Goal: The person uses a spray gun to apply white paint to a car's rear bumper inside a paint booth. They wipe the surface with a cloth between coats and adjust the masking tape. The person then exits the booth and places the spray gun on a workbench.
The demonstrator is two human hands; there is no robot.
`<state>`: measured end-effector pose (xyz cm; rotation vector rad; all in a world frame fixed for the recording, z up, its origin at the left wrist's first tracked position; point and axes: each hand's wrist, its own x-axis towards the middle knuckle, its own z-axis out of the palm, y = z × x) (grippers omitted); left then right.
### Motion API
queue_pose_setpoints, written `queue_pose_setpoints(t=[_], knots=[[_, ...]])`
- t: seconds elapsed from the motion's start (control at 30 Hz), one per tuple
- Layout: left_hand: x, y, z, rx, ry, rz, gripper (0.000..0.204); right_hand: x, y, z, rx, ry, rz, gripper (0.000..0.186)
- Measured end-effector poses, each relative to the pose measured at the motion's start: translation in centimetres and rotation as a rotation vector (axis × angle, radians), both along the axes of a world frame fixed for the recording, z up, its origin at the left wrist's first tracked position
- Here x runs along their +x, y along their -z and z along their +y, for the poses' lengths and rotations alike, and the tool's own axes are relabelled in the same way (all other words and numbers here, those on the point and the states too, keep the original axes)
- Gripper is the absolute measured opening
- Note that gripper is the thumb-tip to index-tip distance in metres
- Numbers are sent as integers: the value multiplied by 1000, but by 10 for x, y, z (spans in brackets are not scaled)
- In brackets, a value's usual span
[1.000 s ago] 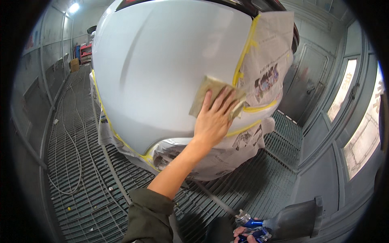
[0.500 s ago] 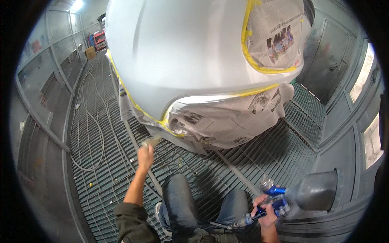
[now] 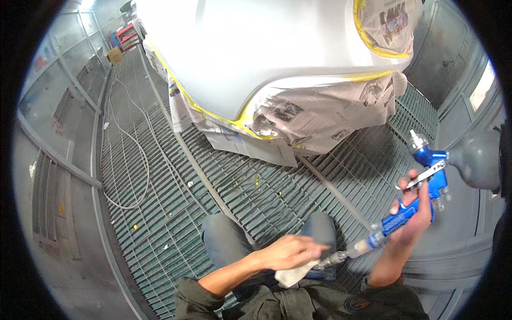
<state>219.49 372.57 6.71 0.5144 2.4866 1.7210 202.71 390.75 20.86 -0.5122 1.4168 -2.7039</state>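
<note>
Masked car (image 3: 256,48) ahead; blue spray gun (image 3: 397,217) at right, gripped in your right hand (image 3: 413,226); your left hand (image 3: 290,253), closed on a pale cloth (image 3: 292,275), apparently wiping near the gun's base, which calls for steady support next.

A cardboard box (image 3: 114,55) and a red shelf (image 3: 127,38) stand near the far left corner of the floor grating (image 3: 165,213); a small yellow scrap (image 3: 135,227) lies toward its left edge; the right wall (image 3: 460,113) has a window (image 3: 481,88).
</note>
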Motion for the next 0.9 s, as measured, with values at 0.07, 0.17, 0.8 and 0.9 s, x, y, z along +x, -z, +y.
queue_pose_setpoints(t=[0.07,0.17,0.8,0.9], knots=[[-17,-33,4,228,-78,23,40,8,-7,11,105,-45,27,33],[-24,-71,3,357,12,30,34,40,-4,-18,276,-199,19,31],[113,-10,-127,855,-731,-18,21,150,3,-300,648,-1199,-4,29],[114,-5,-132,885,-787,-66,22,156,5,-311,670,-1201,-15,28]])
